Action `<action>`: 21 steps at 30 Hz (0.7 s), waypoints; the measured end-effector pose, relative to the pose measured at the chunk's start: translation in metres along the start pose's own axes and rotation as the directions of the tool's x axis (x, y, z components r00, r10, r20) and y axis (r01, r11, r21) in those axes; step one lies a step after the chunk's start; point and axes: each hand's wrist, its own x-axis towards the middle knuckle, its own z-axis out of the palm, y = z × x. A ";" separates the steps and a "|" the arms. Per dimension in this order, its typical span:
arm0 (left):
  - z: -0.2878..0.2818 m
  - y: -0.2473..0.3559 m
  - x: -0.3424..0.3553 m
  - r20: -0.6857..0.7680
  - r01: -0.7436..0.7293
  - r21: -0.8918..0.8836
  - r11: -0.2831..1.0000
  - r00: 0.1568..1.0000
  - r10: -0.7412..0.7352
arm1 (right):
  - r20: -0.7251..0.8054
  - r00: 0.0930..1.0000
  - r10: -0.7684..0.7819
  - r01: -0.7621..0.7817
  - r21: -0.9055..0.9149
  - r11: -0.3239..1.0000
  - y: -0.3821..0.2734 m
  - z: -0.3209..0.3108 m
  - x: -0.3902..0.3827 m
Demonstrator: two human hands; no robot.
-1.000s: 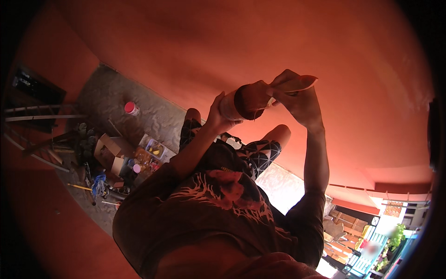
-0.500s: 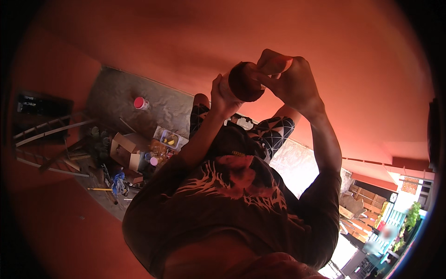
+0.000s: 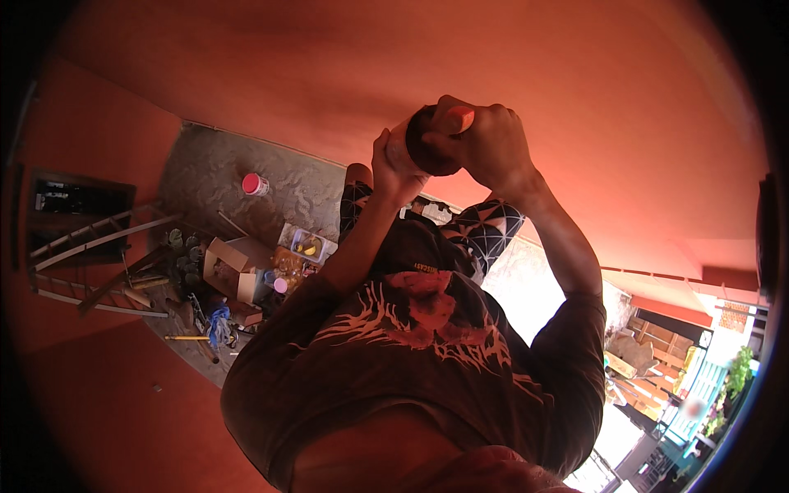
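In front of the red-orange wall point(image 3: 345, 82), my left hand point(image 3: 393, 179) is wrapped round a small round tub point(image 3: 400, 146). Its dark open mouth is tilted to the right. My right hand point(image 3: 499, 148) is closed at that mouth, the fingers partly over it. Out of this fist pokes the rounded orange end of a handle point(image 3: 459, 121). The rest of the handled tool is hidden by the hand and the tub, so its kind does not show. What the tub holds is too dark to make out.
On the concrete floor point(image 3: 288, 168) at left stands a white bucket with a red lid point(image 3: 255, 184). Nearby are an opened cardboard box point(image 3: 233, 267), a plastic tray point(image 3: 306, 245), a blue bundle point(image 3: 219, 326) and a ladder point(image 3: 107, 226). Stacked wood point(image 3: 657, 349) lies at far right.
My right hand has moved left and slightly down, closer over the tub's mouth, and the orange handle end has swung left with it. My left hand stays round the tub.
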 end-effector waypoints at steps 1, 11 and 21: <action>0.001 0.000 0.000 -0.012 0.000 0.017 1.000 1.000 0.000 | -0.009 1.000 -0.002 0.002 -0.005 1.000 0.001 0.000 0.000; 0.021 -0.005 -0.002 -0.015 0.018 0.020 1.000 1.000 -0.017 | -0.148 0.987 0.066 -0.023 0.271 0.962 0.001 -0.043 0.006; -0.006 -0.019 0.011 0.010 0.102 0.050 0.994 0.995 -0.103 | 0.101 0.985 0.136 -0.140 0.030 0.990 0.008 -0.053 0.019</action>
